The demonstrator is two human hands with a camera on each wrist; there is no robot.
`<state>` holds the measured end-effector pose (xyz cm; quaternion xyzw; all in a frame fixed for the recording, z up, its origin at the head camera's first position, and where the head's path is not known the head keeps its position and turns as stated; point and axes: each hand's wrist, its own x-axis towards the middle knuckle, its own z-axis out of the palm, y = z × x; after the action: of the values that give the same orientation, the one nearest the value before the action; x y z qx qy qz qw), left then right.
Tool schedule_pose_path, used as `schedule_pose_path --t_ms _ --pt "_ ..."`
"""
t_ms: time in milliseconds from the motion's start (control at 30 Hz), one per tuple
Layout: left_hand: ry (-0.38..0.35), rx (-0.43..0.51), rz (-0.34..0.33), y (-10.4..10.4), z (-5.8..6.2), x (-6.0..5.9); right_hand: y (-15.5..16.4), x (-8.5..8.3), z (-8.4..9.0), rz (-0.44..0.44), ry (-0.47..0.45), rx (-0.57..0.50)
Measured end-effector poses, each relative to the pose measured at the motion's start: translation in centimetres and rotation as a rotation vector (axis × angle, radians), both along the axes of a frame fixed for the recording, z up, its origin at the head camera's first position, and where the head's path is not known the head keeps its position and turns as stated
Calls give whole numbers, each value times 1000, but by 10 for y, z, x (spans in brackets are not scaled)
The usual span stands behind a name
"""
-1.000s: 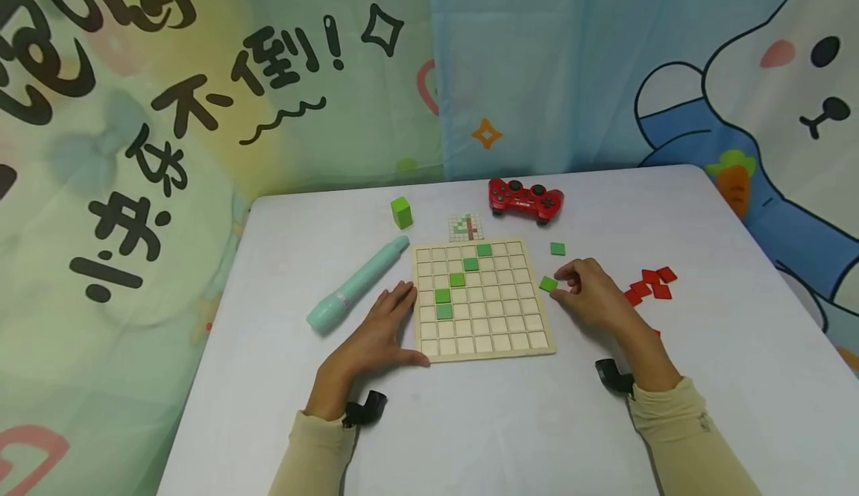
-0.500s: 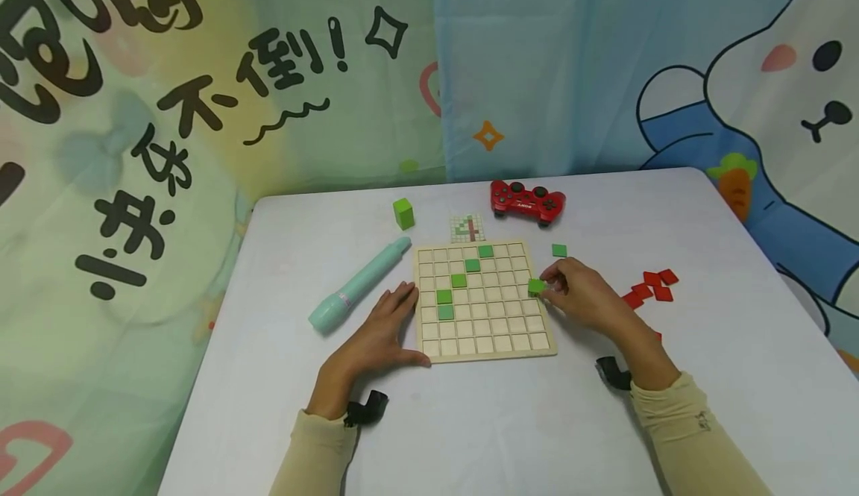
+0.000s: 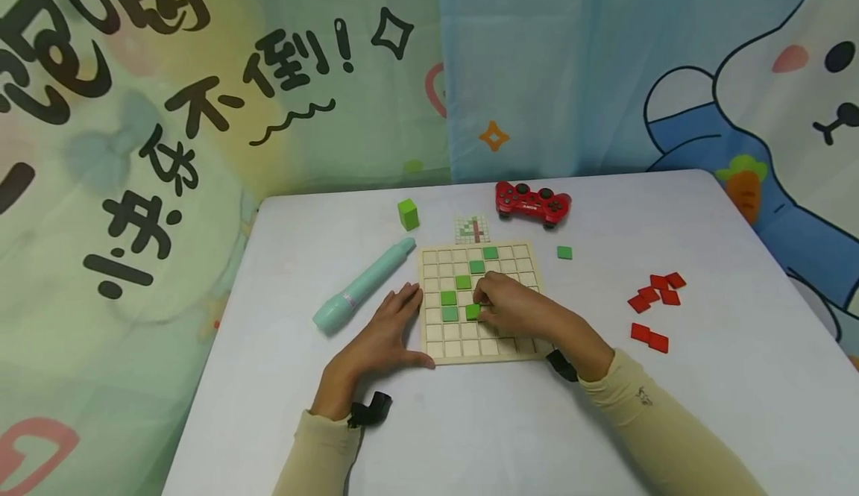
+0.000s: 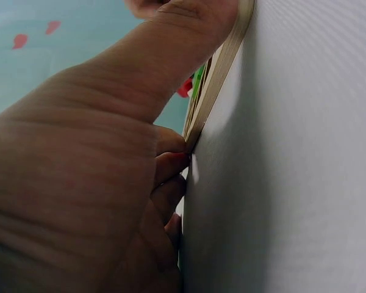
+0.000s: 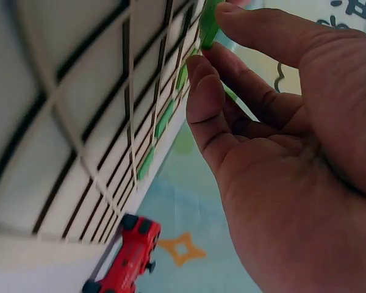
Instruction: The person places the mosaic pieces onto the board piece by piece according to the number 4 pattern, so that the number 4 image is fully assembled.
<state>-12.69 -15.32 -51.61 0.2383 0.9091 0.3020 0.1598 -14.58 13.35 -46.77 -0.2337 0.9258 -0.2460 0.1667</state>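
A wooden grid board (image 3: 452, 349) lies on the white table, with several green square tiles (image 3: 463, 282) set in its cells along a diagonal. Thumb and fingertips of my right hand (image 3: 517, 308) pinch another green tile (image 3: 473, 312) low over the board, just right of the lowest set tile (image 3: 450, 314). In the right wrist view the pinched tile (image 5: 208, 24) shows between thumb and finger. My left hand (image 3: 379, 338) rests at the board's left side, its fingers extended along that edge and its thumb at the near left corner.
Behind the board lie a small pattern card (image 3: 472, 230), a green block (image 3: 408, 214) and a red game controller (image 3: 533, 203). A teal microphone-shaped stick (image 3: 362, 287) lies left. To the right are a loose green tile (image 3: 564, 253) and several red tiles (image 3: 649, 294).
My right hand has picked up the green tile from beside the board and carried it left over the grid. My left hand stays at the board's edge.
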Motion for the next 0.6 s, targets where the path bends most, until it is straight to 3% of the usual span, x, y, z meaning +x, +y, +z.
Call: schedule_pose_path --t_ms 400,600 --pt "22 -30 -15 0 -3 -2 -13 -3 -6 28 46 23" --pt "25 -40 -20 -2 -4 -2 3 -3 -4 -17 3 -31"
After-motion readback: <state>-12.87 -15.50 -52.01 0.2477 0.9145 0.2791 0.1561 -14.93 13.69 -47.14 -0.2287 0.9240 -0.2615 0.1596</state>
